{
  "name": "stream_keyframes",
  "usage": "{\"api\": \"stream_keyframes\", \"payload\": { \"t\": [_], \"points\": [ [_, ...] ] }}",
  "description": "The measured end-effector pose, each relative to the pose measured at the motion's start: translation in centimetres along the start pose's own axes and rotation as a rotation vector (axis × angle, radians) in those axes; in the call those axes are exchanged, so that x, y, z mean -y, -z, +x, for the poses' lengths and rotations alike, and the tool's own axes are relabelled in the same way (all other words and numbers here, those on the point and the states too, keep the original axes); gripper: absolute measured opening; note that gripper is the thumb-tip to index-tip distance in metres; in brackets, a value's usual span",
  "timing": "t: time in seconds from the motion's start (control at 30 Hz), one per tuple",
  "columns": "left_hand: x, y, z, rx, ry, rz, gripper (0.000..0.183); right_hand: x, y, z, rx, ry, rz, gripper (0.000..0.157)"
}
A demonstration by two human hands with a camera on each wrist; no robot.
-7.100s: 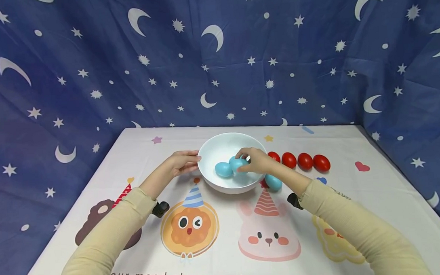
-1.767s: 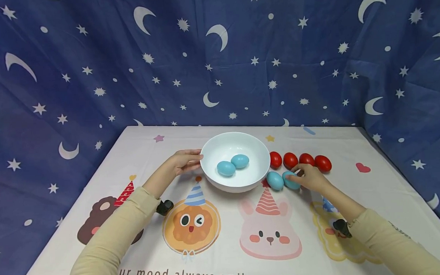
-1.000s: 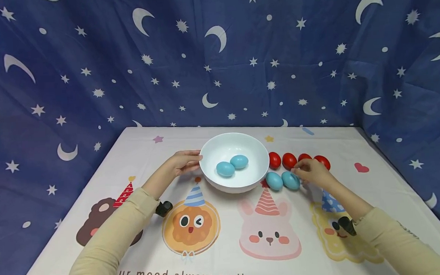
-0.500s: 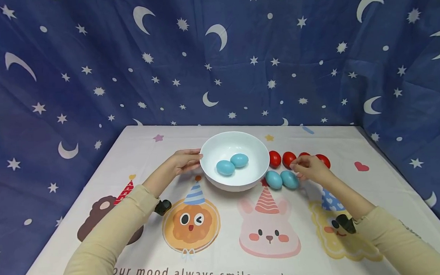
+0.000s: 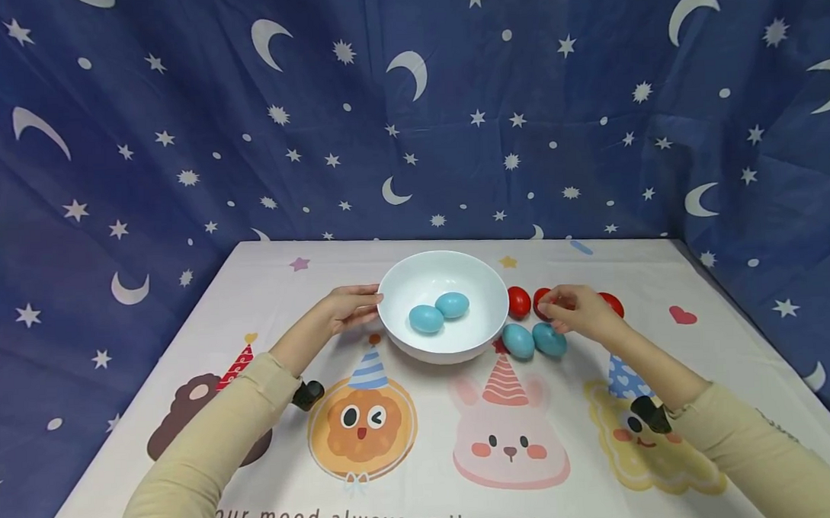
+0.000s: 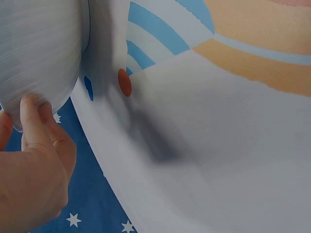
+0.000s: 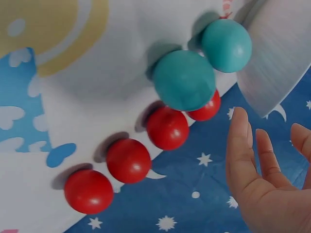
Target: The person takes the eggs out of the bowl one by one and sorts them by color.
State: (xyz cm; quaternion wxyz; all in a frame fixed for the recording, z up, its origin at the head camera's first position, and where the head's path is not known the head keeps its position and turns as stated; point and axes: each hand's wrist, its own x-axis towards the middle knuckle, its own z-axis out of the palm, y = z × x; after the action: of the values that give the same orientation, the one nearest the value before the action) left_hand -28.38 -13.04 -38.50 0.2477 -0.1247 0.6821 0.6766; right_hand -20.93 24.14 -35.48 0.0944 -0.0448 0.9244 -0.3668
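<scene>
In the head view a white bowl (image 5: pixel 444 351) stands mid-table with two light-blue eggs (image 5: pixel 426 319) inside. My left hand (image 5: pixel 349 307) grips its left side; in the left wrist view the fingers lie on the bowl's outer wall (image 6: pixel 43 53) and the thumb shows at the image edge. Two more blue eggs (image 5: pixel 518 341) lie side by side on the cloth, right of the bowl. Behind them is a row of red eggs (image 5: pixel 519 303), partly hidden by my right hand (image 5: pixel 581 312). The right wrist view shows that hand's fingers spread, with nothing between them.
A white tablecloth (image 5: pixel 387 443) printed with cartoon animals covers the table. A dark-blue curtain (image 5: pixel 313 102) with moons and stars hangs along the back and sides. A dark wrist camera (image 5: pixel 650 415) sits below the right wrist, another (image 5: pixel 308 394) below the left.
My right hand has carried a blue egg from the bowl to the cloth, released it beside the other blue egg, and shifted back over the red eggs. The left hand stays at the bowl.
</scene>
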Motion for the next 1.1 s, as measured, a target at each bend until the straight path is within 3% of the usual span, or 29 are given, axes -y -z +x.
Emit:
{"api": "stream_keyframes", "payload": {
  "t": [0.63,0.87,1.1],
  "points": [
    [0.0,0.0,-0.3,0.009,0.003,-0.001,0.049,4.2,-0.2,1.4,0.018,0.108,-0.07,0.031],
    [-0.2,0.1,-0.3,-0.011,0.006,0.002,0.049,6.0,-0.5,2.4,0.024,0.184,-0.136,0.029],
    [-0.3,0.0,-0.3,0.0,0.014,0.007,0.05,6.7,-1.2,4.2,0.086,0.281,-0.214,0.027]
  ]
}}
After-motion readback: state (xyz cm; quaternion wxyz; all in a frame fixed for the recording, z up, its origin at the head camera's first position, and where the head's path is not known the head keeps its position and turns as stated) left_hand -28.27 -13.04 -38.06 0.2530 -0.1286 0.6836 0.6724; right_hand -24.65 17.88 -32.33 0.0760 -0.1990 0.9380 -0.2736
